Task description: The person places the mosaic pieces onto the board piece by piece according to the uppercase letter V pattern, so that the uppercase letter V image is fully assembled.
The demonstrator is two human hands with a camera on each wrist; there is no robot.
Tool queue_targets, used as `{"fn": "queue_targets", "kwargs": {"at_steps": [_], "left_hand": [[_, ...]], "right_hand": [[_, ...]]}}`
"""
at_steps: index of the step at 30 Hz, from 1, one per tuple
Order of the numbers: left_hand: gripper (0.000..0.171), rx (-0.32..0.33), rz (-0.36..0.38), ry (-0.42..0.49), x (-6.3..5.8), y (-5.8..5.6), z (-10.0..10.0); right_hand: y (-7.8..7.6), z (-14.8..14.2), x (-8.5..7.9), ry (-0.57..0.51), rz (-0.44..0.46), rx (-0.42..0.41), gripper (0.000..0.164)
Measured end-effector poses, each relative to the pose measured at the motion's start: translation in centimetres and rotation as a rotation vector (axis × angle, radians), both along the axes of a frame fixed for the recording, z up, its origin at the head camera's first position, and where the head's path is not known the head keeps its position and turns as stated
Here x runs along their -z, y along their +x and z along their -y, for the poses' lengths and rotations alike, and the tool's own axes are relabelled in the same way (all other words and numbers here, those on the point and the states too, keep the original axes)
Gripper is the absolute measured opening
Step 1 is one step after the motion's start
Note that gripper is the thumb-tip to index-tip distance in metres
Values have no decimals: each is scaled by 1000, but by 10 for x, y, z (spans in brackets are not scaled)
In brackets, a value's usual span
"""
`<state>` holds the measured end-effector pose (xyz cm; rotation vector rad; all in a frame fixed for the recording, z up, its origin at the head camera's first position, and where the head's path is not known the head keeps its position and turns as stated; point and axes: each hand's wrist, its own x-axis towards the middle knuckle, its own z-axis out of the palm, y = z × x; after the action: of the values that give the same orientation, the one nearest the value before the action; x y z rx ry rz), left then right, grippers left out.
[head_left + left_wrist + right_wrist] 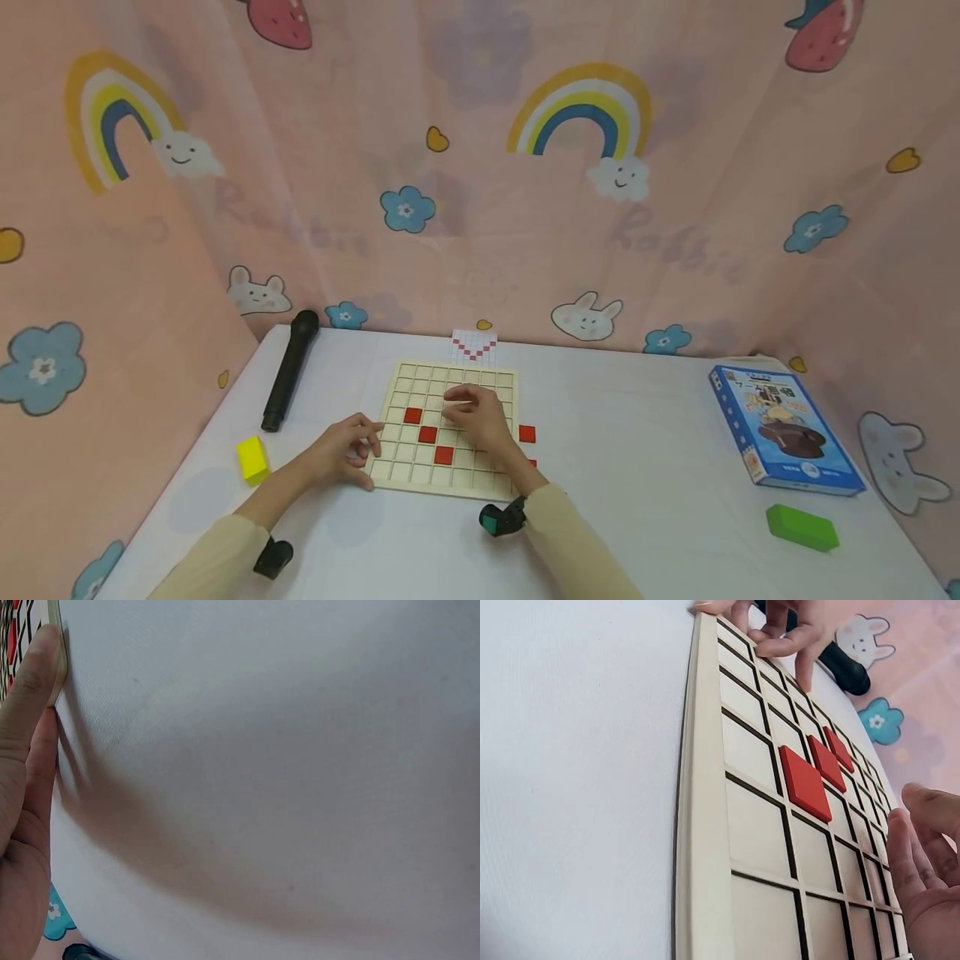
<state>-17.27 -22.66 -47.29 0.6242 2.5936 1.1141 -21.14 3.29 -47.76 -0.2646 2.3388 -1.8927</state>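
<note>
A cream grid board (405,477) lies on the white table. Three red square tiles sit in its cells in a diagonal: a far tile (412,415), a middle tile (427,434) and a near tile (443,455). My left hand (341,450) touches the board's left edge with its fingers, its thumb at the near left corner. Over the board's middle hovers my right hand (480,417), fingers loosely bent; in the right wrist view no thing shows between thumb and fingers. Right of the board lies a red tile (527,433), with another red tile (533,463) partly hidden by the right forearm.
Behind the board is a small gridded card (474,347) with a red V pattern. A black microphone (291,371) and a yellow block (252,460) lie to the left. On the right are a blue box (787,429) and a green block (802,527).
</note>
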Motion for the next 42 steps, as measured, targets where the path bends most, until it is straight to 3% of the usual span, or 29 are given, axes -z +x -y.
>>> {"fn": "queue_targets", "kwargs": {"at_steps": [9, 19, 24, 30, 36, 42], "left_hand": [[38, -19, 18, 10, 0, 0, 0], [37, 16, -41, -21, 0, 1, 3], [37, 8, -34, -30, -1, 2, 2], [37, 7, -15, -20, 0, 1, -1], [38, 17, -14, -14, -1, 2, -2], [38, 11, -21, -24, -2, 1, -1]], "right_hand": [[2, -27, -2, -13, -29, 25, 23], [6, -60, -2, -12, -25, 92, 24], [10, -76, -3, 11, -10, 128, 27], [13, -97, -5, 119, 7, 154, 27], [11, -124, -4, 316, 18, 47, 27], [10, -133, 1, 388, 4, -8, 26]]}}
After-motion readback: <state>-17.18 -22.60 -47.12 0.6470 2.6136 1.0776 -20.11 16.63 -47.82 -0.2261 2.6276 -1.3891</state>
